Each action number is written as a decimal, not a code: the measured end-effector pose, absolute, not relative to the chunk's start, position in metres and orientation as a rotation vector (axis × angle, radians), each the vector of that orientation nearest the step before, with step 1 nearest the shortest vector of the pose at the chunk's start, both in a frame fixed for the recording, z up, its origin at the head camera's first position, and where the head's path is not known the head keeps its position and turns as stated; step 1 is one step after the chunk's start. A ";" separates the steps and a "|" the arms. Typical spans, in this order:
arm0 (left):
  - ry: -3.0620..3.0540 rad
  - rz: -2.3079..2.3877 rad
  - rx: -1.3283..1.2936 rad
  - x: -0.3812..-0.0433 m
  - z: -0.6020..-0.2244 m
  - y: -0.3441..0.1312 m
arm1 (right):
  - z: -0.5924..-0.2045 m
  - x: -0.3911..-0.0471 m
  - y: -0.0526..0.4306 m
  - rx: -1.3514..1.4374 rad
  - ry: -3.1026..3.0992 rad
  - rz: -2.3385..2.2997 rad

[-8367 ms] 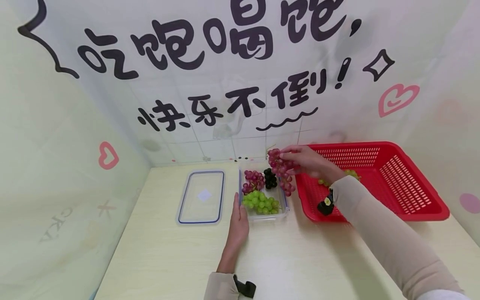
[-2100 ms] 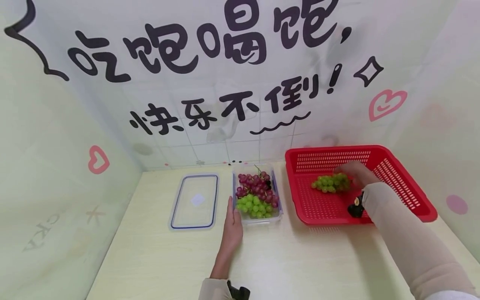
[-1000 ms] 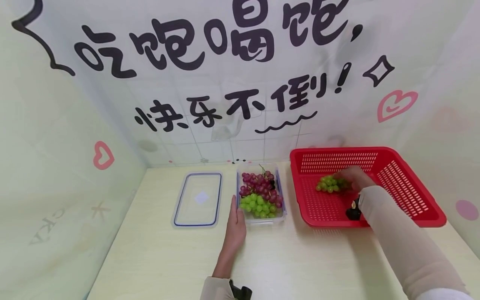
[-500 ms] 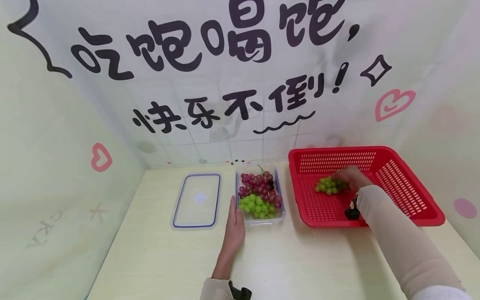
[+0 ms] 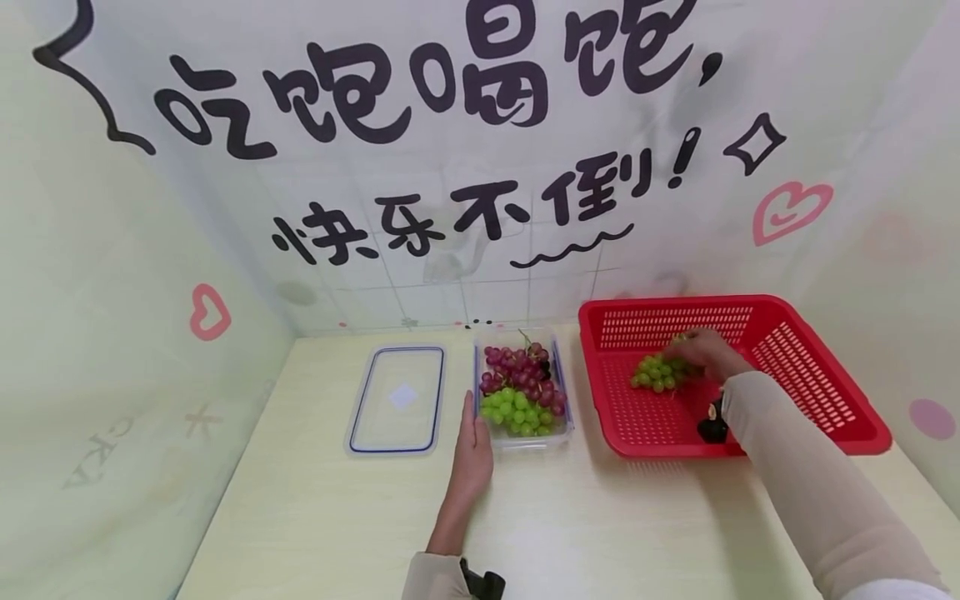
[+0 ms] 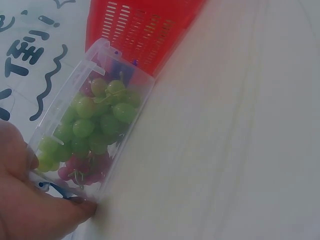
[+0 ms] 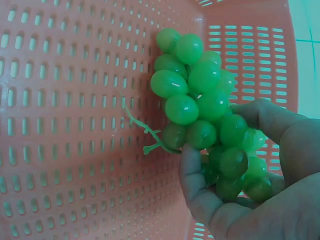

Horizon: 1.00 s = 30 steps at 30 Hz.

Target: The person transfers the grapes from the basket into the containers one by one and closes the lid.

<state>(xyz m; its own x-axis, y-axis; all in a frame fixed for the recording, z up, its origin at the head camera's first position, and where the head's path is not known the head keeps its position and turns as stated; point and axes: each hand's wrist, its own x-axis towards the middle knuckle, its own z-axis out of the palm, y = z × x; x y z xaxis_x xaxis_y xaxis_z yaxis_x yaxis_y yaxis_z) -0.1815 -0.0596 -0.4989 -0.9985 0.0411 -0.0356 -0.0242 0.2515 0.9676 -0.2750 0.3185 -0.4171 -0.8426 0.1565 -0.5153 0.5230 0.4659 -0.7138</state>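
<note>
A clear plastic container (image 5: 517, 444) holds two bunches of red grapes (image 5: 516, 362), a few dark grapes (image 5: 545, 367) mostly covered by them, and green grapes (image 5: 517, 412) at the near end. My left hand (image 5: 472, 458) rests along the container's left wall, fingers straight. In the left wrist view, its thumb (image 6: 65, 215) lies at the container's corner. Inside the red basket (image 5: 633, 425), my right hand (image 5: 708, 354) grips a bunch of green grapes (image 7: 187, 95). Fingers curl round the bunch's lower part in the right wrist view, and its bare stem (image 7: 150, 135) sticks out.
A clear lid with a blue seal (image 5: 397, 400) lies flat on the pale table (image 5: 360, 517), left of the container. The basket stands close to the container's right side. Behind everything rises a printed backdrop (image 5: 450, 167) with black lettering.
The red bunch my right hand held over the container now lies inside it. That hand has moved into the basket and taken hold of the green bunch. The left hand stays at the container.
</note>
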 end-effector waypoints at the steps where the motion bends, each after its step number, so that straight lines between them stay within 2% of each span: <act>1: 2.442 1.887 0.010 -0.182 -0.499 -0.059 | -0.416 -0.274 0.319 0.571 2.341 -1.347; 12: 2.438 1.894 0.027 -0.182 -0.497 -0.060 | -0.400 -0.271 0.311 0.496 2.361 -1.480; 30: 2.454 1.894 0.023 -0.180 -0.498 -0.059 | -0.397 -0.271 0.311 0.413 2.329 -1.531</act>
